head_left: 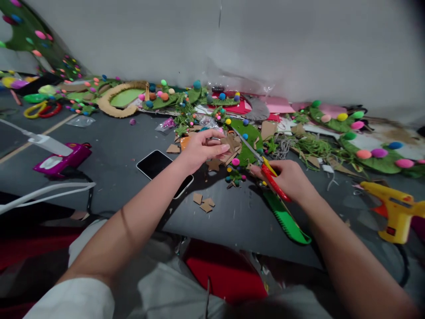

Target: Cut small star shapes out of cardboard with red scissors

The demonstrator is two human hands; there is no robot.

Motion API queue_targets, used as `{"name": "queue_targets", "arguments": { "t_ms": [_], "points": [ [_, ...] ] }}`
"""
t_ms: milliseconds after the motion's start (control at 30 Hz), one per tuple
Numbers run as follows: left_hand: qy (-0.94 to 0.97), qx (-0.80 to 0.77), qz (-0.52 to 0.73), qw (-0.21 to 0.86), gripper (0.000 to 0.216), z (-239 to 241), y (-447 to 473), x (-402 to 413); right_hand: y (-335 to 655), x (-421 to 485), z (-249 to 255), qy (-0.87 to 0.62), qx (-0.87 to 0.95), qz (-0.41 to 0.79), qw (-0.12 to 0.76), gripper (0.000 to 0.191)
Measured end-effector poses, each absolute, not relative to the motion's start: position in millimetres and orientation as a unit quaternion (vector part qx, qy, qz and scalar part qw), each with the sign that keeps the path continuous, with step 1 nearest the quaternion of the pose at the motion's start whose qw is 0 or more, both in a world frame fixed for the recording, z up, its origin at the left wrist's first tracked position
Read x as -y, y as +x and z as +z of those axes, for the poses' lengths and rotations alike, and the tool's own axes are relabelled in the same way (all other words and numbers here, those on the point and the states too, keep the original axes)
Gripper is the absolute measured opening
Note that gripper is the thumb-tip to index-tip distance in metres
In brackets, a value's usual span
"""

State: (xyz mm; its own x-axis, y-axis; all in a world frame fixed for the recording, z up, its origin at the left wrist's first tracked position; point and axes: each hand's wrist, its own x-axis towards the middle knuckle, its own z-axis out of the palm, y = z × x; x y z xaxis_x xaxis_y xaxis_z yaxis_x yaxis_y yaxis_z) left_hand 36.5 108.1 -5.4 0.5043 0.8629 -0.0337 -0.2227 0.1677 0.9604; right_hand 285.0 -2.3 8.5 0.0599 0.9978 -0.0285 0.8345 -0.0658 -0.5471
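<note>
Between its thumb and fingers my left hand (203, 150) pinches a small brown cardboard piece (232, 144), which looks star-shaped. My right hand (288, 177) grips scissors with red and yellow handles (274, 180); their blades point up and left, beside the cardboard piece. Another cardboard star (214, 165) lies just under my left hand. Several cardboard scraps (203, 203) rest on the dark table closer to me. Beneath my left forearm is a phone (156, 163), partly covered. A green box cutter (287, 217) lies below my right hand.
A yellow glue gun (392, 206) sits at the right, its cable running down. At the left are a purple power strip (63, 159) with a white plug and red-yellow scissors (43, 109). Green felt pieces with pompoms (361, 119) and a cardboard ring (114, 99) line the wall.
</note>
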Motion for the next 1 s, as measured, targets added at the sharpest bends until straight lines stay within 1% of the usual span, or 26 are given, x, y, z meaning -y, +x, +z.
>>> {"name": "queue_targets", "arguments": {
  "t_ms": [167, 333, 567, 733, 833, 900, 1000],
  "points": [
    [0.522, -0.316, 0.412, 0.677, 0.044, -6.2, 35.7, -111.7, 289.4, -2.5, 5.1, -0.698, 0.649, 0.230, 0.196, 0.058],
    [0.517, -0.294, 0.423, 0.683, 0.043, -6.0, 36.5, -111.3, 286.2, -3.0, 3.3, -0.696, 0.655, 0.226, 0.189, 0.057],
    [0.510, -0.305, 0.419, 0.687, 0.041, -7.0, 37.0, -112.1, 286.4, -4.6, 1.9, -0.693, 0.662, 0.222, 0.179, 0.055],
    [0.523, -0.308, 0.427, 0.670, 0.032, -5.6, 31.0, -117.6, 297.3, -6.3, 4.5, -0.698, 0.663, 0.210, 0.170, 0.055],
    [0.556, -0.306, 0.426, 0.645, 0.033, -4.7, 26.3, -120.6, 309.0, -7.3, 5.2, -0.700, 0.670, 0.203, 0.142, 0.059],
    [0.584, -0.313, 0.446, 0.602, 0.034, -5.0, 24.3, -122.1, 315.9, -7.6, 5.2, -0.698, 0.675, 0.208, 0.113, 0.060],
    [0.613, -0.330, 0.474, 0.539, 0.030, -6.5, 23.7, -123.5, 320.8, -7.5, 5.0, -0.693, 0.680, 0.223, 0.084, 0.059]
  ]
}}
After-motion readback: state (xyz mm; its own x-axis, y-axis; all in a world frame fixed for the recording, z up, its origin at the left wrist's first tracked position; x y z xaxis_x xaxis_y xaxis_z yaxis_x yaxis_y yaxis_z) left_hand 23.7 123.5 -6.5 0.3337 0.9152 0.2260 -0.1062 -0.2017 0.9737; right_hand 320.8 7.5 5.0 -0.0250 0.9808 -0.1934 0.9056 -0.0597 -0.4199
